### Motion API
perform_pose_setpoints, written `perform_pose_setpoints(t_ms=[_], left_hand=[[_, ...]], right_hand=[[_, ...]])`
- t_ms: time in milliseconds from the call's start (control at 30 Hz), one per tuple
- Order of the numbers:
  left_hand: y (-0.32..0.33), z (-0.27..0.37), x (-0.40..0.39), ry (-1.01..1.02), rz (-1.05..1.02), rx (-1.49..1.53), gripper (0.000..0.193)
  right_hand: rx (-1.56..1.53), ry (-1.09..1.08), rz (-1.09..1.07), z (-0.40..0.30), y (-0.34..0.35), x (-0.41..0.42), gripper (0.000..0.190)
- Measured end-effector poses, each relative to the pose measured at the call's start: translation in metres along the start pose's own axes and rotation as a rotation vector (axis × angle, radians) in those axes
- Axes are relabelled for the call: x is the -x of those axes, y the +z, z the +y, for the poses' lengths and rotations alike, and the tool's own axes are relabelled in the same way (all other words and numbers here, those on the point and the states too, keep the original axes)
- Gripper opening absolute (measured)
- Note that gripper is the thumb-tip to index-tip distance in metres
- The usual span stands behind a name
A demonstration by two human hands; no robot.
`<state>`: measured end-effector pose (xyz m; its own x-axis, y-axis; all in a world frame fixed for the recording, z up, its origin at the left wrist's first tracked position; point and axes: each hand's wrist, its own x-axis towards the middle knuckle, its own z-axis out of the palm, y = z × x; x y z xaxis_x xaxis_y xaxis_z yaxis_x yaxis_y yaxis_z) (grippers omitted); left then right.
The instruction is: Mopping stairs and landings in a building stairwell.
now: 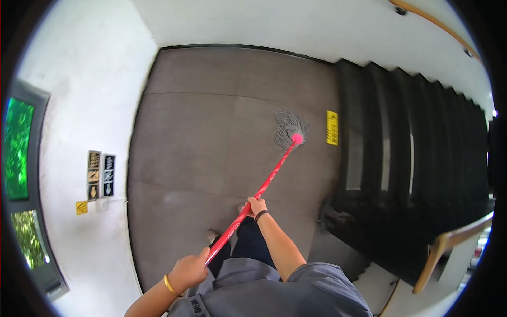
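Note:
A string mop with a red patterned handle (271, 176) slants across the view. My left hand (191, 268) is closed round the upper end of the handle, close to my body. Further down the shaft, my right hand (256, 207) grips it too. The grey mop head (286, 127), joined by a pink socket (297, 138), lies spread on the brownish-grey tiled floor (190, 138), left of a yellow warning sticker (332, 127).
Dark stairs (396, 134) adjoin the landing's right edge, with a wooden handrail (443, 241) at lower right. Another handrail (431, 23) runs along the upper right wall. At left stand a white wall (87, 99) with signs (94, 174) and a window (20, 146).

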<state>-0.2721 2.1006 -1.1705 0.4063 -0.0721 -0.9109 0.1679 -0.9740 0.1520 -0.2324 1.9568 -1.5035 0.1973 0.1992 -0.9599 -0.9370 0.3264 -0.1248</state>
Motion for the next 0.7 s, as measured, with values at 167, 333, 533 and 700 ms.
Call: perform_pose_setpoints(t_ms=[167, 333, 533, 700], left_hand=[[0.002, 0.020, -0.045, 0.165, 0.005, -0.103, 0.039], [0.009, -0.009, -0.023, 0.232, 0.018, -0.183, 0.032], [0.040, -0.080, 0.100, 0.061, 0.158, -0.284, 0.020], [0.092, -0.100, 0.226, -0.198, 0.157, -0.150, 0.022]], right_hand=[[0.031, 0.029, 0.250, 0.012, -0.074, -0.018, 0.020], [-0.171, 0.168, 0.218, 0.063, -0.071, 0.004, 0.026], [-0.173, 0.307, -0.055, 0.154, 0.028, 0.045, 0.025], [0.028, 0.416, -0.220, 0.237, 0.085, 0.108, 0.021]])
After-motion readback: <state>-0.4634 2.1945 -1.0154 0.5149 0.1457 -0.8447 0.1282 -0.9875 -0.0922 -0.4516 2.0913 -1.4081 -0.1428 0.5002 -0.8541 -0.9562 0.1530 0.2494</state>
